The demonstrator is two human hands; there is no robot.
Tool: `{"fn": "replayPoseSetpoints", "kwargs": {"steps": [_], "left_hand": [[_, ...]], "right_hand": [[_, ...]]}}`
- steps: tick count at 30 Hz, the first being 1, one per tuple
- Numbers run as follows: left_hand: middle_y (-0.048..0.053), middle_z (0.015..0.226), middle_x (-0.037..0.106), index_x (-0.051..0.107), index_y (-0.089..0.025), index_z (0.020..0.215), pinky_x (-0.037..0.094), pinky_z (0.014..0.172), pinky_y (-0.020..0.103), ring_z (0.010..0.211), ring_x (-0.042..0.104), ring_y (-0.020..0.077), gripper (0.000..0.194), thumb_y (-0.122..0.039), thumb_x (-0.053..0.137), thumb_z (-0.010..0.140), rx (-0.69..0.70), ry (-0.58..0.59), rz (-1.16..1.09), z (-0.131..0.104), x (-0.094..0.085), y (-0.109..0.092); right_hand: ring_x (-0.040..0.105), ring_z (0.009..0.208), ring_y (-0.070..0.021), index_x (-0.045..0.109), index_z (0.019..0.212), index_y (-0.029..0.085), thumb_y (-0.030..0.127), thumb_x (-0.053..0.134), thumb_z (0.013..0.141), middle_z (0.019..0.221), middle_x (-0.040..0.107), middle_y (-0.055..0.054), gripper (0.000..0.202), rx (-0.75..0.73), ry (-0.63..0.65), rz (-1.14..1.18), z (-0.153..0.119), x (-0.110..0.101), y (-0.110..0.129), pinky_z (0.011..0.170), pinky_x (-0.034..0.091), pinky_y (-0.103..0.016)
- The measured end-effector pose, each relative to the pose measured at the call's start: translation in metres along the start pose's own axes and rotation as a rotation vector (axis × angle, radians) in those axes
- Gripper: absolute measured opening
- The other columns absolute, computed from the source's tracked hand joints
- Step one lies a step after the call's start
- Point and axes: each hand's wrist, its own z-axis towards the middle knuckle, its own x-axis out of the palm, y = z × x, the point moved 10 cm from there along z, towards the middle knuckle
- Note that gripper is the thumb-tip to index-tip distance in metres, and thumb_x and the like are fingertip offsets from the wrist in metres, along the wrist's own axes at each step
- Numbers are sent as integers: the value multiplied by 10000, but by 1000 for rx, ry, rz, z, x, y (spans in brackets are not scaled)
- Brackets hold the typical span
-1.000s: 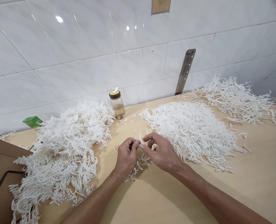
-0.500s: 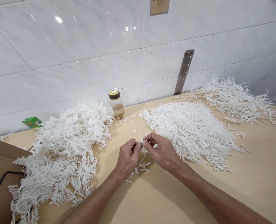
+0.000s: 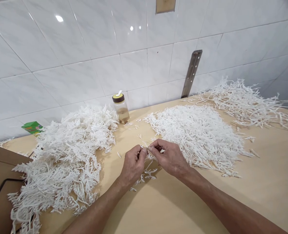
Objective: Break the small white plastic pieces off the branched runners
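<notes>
My left hand [image 3: 133, 164] and my right hand [image 3: 169, 157] meet fingertip to fingertip above the wooden table [image 3: 158, 208]. Both pinch a small white branched piece [image 3: 146, 146], whose thin tips poke out beyond the fingers; the rest of it is hidden. Under the hands lie loose white branched bits [image 3: 150, 174]. To the left spreads a large heap of white branched pieces [image 3: 68, 159]. A flatter pile of short white sprigs [image 3: 197, 136] is just beyond my right hand.
A jar with brownish liquid [image 3: 121, 110] stands near the tiled wall. Long white strands [image 3: 248, 104] lie at the back right. A metal bracket [image 3: 192, 74] leans at the wall. At the left are a green packet [image 3: 32, 127] and a brown box [image 3: 2, 175].
My hands stay together in nearly the same place. Fewer white tips show above the fingertips now. The whole view has shifted very slightly.
</notes>
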Motion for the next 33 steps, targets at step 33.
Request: {"fn": "replayPoseSetpoints", "kwargs": {"steps": [33], "left_hand": [[-37, 632, 426, 544, -172, 718, 314, 569, 236, 586, 373, 103, 302, -388, 522, 928, 120, -4, 62, 2, -1, -5]], "right_hand": [[562, 550, -125, 715, 881, 201, 429, 573, 874, 813, 709, -17, 269, 168, 158, -30, 4, -1, -17, 535, 442, -261]]}}
